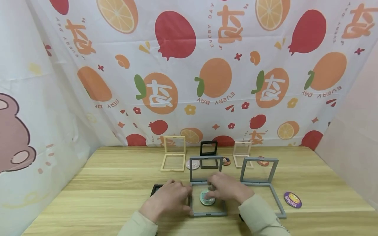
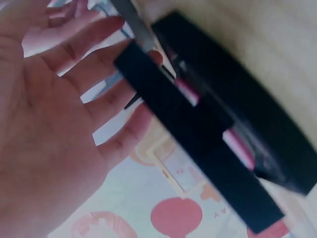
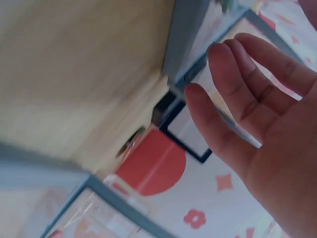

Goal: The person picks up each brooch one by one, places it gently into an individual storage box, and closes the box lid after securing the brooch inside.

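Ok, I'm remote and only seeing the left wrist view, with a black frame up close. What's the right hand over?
Observer: The right hand is over a round teal badge in the lower half of a grey frame.
Operator: Is there another frame like it?
Observer: Yes, in the head view a second grey frame stands open to its right.
Operator: Anything beside that one?
Observer: A purple badge with a yellow picture lies on the table, just to its right.
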A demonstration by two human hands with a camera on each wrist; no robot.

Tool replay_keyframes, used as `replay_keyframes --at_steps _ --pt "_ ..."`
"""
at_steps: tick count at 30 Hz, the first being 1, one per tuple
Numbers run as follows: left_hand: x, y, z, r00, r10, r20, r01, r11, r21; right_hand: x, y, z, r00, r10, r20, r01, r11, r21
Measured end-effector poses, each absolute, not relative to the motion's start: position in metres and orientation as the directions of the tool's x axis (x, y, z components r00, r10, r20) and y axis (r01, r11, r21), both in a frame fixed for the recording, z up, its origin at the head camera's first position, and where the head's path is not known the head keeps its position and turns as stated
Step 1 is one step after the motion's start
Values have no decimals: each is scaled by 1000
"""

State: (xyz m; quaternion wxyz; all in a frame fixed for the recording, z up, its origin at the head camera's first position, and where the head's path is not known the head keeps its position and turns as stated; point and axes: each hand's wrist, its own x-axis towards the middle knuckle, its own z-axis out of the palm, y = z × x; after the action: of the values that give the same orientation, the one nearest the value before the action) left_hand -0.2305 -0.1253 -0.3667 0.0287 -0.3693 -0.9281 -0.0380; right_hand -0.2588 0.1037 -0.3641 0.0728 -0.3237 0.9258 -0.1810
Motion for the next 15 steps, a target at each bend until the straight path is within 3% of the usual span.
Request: replay_keyframes --at_steps 7,11,15 --pt "-238 -135 -356 -695 667 269 698 716 30 -265 122 -351 -809 -586 53 -549 719 -426" --pt "-241 -138 -357 -687 657 310 700 713 42 -266 127 -350 -818 -574 46 -529 718 -451" --pt "-243 -137 -361 -719 612 331 667 741 77 -267 132 -352 -829 -557 45 -511 723 -465"
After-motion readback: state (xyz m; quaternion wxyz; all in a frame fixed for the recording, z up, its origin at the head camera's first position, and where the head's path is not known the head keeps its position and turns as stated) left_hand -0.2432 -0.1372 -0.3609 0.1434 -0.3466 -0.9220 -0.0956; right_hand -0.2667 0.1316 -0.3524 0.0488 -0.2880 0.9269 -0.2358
